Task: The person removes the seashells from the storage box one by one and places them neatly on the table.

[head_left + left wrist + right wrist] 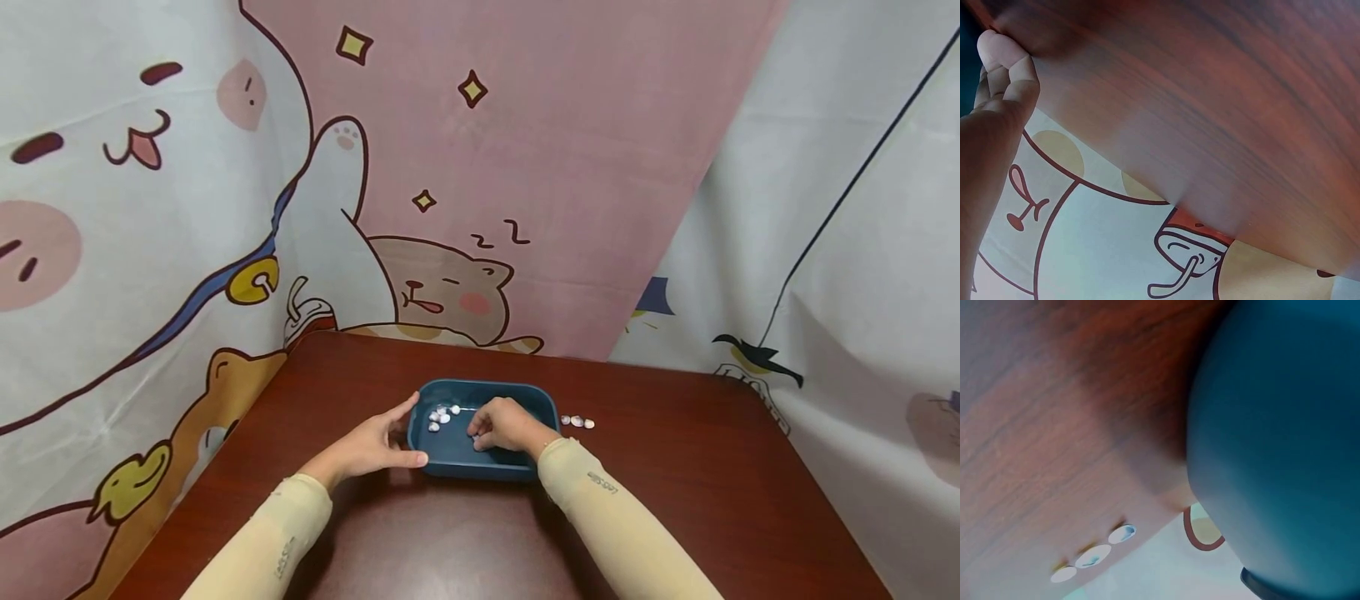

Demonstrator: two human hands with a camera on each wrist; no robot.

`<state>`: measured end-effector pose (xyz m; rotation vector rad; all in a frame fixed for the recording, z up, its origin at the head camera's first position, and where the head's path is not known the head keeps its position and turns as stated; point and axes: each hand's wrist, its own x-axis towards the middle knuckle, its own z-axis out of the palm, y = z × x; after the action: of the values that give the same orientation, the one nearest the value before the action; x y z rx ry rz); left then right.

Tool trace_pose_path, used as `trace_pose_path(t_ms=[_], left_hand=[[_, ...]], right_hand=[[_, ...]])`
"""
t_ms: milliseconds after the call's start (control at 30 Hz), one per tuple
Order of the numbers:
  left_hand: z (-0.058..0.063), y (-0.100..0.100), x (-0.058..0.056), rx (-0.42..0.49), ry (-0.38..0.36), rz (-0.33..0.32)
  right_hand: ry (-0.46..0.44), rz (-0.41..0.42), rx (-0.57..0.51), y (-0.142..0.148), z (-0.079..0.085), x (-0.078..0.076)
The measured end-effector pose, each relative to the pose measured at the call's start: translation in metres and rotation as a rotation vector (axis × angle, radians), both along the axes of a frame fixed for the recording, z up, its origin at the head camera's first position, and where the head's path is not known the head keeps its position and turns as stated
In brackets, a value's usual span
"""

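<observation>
A blue rectangular plastic basin [480,471] sits on the table in the head view. My left hand [375,442] holds its left end, thumb at the front corner and fingers along the outer left side. In the left wrist view, part of that hand [1007,81] shows at the left edge. My right hand [506,425] reaches inside the basin, fingers curled down near the floor, and seems to pinch a small pale shell, mostly covered by the fingertips. Several small white shells [445,418] lie loosely grouped in the basin's left part. The right wrist view shows the basin's outer wall [1272,437] but no fingers.
Three more shells [577,422] lie in a short row on the table just right of the basin, also visible as pale shells [1092,556] in the right wrist view. The reddish-brown wooden table [675,467] meets a cartoon-printed cloth [570,167] behind.
</observation>
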<state>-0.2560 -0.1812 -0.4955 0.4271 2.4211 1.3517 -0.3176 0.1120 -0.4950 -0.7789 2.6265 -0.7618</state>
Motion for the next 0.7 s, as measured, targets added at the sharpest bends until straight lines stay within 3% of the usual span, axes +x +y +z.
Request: trace_pose_path(t_ms=[400, 700], left_hand=[[0.001, 0.001, 0.000, -0.025, -0.001, 0.008], [-0.002, 0.001, 0.000, -0.023, -0.020, 0.009]], right_hand=[[-0.011, 0.084, 0.052, 0.010, 0.007, -0.001], [0.077, 0.136, 0.024, 0.012, 0.000, -0.001]])
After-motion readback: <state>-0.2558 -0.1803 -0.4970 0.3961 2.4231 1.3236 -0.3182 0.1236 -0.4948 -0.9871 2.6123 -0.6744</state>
